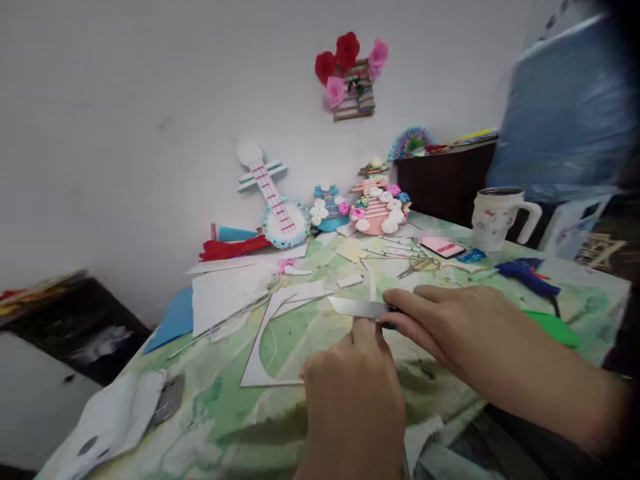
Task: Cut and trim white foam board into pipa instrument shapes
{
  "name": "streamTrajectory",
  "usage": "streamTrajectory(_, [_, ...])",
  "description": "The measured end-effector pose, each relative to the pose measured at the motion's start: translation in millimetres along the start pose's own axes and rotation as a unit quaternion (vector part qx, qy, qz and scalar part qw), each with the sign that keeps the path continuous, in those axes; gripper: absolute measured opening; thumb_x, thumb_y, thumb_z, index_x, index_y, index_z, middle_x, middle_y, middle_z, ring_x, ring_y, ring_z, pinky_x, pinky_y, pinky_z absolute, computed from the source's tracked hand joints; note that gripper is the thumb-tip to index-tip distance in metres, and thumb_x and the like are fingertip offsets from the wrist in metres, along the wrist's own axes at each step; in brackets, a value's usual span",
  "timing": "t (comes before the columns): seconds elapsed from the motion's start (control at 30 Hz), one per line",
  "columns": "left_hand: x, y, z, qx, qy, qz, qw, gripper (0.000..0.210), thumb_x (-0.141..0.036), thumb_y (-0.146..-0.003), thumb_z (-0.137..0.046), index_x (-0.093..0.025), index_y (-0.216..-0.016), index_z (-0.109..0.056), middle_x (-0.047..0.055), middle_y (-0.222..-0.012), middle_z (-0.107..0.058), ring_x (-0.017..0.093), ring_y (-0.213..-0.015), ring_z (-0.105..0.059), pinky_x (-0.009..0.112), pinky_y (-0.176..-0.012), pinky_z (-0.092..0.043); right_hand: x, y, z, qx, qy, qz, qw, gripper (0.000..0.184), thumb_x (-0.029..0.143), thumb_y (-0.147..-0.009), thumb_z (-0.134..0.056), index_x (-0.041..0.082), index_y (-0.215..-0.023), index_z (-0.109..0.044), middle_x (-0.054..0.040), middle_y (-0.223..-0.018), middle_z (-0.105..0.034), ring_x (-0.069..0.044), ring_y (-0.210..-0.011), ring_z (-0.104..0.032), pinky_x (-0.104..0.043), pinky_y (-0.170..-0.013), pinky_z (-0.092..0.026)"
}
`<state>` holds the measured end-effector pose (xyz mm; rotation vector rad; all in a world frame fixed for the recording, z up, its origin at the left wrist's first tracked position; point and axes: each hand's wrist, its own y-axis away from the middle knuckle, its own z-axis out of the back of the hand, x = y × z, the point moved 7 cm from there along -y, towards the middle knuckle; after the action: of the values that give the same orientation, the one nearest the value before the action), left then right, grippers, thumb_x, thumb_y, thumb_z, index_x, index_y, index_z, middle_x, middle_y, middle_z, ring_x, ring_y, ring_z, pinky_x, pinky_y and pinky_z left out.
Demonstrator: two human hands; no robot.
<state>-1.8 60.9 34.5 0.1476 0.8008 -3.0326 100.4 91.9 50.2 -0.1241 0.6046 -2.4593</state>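
Note:
My right hand (pixel 440 313) is closed, with thumb and fingertips pinching a knife with a pale, flat blade (pixel 356 307). Its slanted tip points left, and the hand hides its handle end. Just below the blade, my left hand (pixel 355 373) has curled fingers and an index finger reaching up to it. A narrow white strip (pixel 372 283) rises from behind the blade above that fingertip; its lower end is hidden, apparently in my left fingers. Left of my hands lies a white sheet with a large curved cut-out (pixel 255 363). A small white piece (pixel 350 281) lies beyond the blade.
Scissors (pixel 420 265), a phone (pixel 443 247) and a white mug (pixel 495 220) stand or lie at the back right. A blue glue gun (pixel 527 277) is nearer. White sheets (pixel 225 293) lie left, below a banjo-like craft (pixel 275 200) against the wall.

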Motion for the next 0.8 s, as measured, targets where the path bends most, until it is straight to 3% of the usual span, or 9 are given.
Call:
streamTrajectory(0.17, [0.5, 3.8, -3.9, 0.002, -0.009, 0.013, 1.0, 0.017, -0.013, -0.082, -0.044, -0.02, -0.075, -0.058, 0.006, -0.056, -0.064, 0.022, -0.047, -0.059, 0.03, -0.047, -0.02, 2.3, 4.6, 0.4, 0.033, -0.044, 0.013, 0.998, 0.042, 0.051, -0.096, -0.022, 0.026, -0.081, -0.052, 0.0, -0.062, -0.057, -0.018, -0.055, -0.057, -0.028, -0.051, -0.03])
streamTrajectory(0.3, [-2.7, 5.0, -0.6, -0.011, -0.008, 0.006, 1.0, 0.022, -0.015, -0.082, -0.041, -0.02, -0.069, -0.058, 0.007, -0.055, -0.064, 0.024, -0.046, -0.058, 0.031, -0.047, -0.02, 2.3, 7.2, 0.8, 0.024, -0.039, 0.011, 0.999, 0.043, 0.051, -0.096, -0.022, 0.026, -0.08, -0.053, -0.0001, -0.061, -0.057, -0.017, -0.054, -0.056, -0.027, -0.05, -0.028])
streamTrajectory(0.47, [-4.9, 0.9, -2.5, 0.08, 0.003, 0.02, 0.997, 0.023, -0.013, -0.082, -0.04, -0.018, -0.069, -0.059, 0.01, -0.059, -0.067, 0.025, -0.051, -0.063, 0.03, -0.045, -0.019, 2.8, 6.3, 3.4, -0.009, -0.005, 0.002, 1.0, 0.04, 0.052, -0.095, -0.024, 0.026, -0.082, -0.052, 0.0009, -0.059, -0.056, -0.018, -0.051, -0.055, -0.027, -0.048, -0.023])
streamTrajectory(0.53, [-5.6, 0.5, -2.9, 0.087, 0.007, 0.015, 0.996, 0.023, -0.014, -0.082, -0.04, -0.018, -0.07, -0.059, 0.01, -0.059, -0.067, 0.026, -0.051, -0.063, 0.03, -0.045, -0.018, 3.0, 5.9, 3.8, -0.015, 0.003, 0.0, 1.0, 0.04, 0.052, -0.095, -0.024, 0.026, -0.083, -0.052, 0.0004, -0.059, -0.056, -0.018, -0.051, -0.056, -0.027, -0.048, -0.023])
streamTrajectory(0.7, [-3.0, 5.6, 3.3, -0.048, 0.016, -0.015, 0.999, 0.024, -0.014, -0.084, -0.036, -0.019, -0.074, -0.058, 0.007, -0.051, -0.062, 0.024, -0.042, -0.057, 0.031, -0.046, -0.016, -1.7, 7.7, 0.6, 0.001, -0.003, -0.011, 1.0, 0.043, 0.053, -0.095, -0.021, 0.025, -0.082, -0.052, -0.0002, -0.059, -0.056, -0.018, -0.052, -0.057, -0.027, -0.048, -0.024])
streamTrajectory(0.8, [-1.5, 9.2, 2.8, -0.083, 0.027, -0.028, 0.996, 0.024, -0.015, -0.085, -0.035, -0.019, -0.078, -0.058, 0.006, -0.05, -0.061, 0.022, -0.039, -0.056, 0.031, -0.046, -0.016, -3.8, 9.8, -0.2, 0.006, -0.011, -0.008, 1.0, 0.045, 0.052, -0.096, -0.02, 0.025, -0.081, -0.052, -0.0003, -0.059, -0.056, -0.018, -0.052, -0.057, -0.028, -0.049, -0.025])
